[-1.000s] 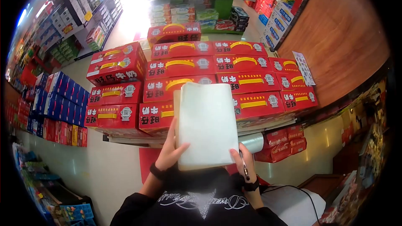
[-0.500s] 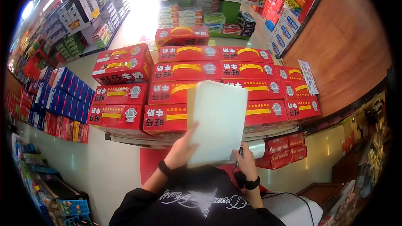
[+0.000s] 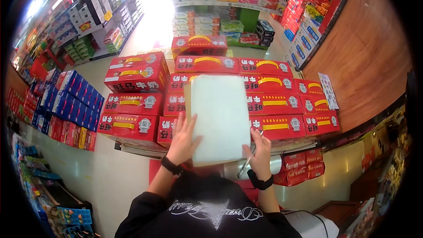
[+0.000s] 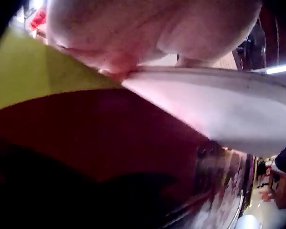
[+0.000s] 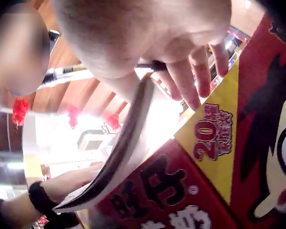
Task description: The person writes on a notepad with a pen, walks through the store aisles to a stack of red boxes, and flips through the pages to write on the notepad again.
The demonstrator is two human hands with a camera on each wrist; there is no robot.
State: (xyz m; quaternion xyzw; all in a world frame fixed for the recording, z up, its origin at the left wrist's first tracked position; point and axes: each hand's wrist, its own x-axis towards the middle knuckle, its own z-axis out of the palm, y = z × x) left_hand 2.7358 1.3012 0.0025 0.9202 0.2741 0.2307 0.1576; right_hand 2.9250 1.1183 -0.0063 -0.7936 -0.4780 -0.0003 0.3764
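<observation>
A notebook (image 3: 220, 114) with a blank pale page facing up is held in front of the chest, overlapping the red cartons behind it. My left hand (image 3: 181, 143) grips its lower left edge, the thumb lying over the page and the other fingers along the side. At the lower right edge, my right hand (image 3: 261, 152) pinches the notebook with its thumb. A pen (image 3: 245, 166) runs slantwise through the fingers of that same hand. From the right wrist, the notebook's page edges (image 5: 128, 129) show edge-on, with the pen's barrel (image 5: 69, 75) sticking out behind the thumb.
Rows of red milk cartons (image 3: 277, 102) with yellow handles stand ahead on a low platform. Blue boxes (image 3: 77, 99) are stacked at left; a wooden panel (image 3: 361, 57) rises at right. Red packs (image 3: 304, 167) and a shiny roll (image 3: 275, 165) lie low on the right.
The notebook swung right and tilted, then came back left and upright, now higher against the cartons. The left fingers have spread along its edge; the pen has turned in the right hand.
</observation>
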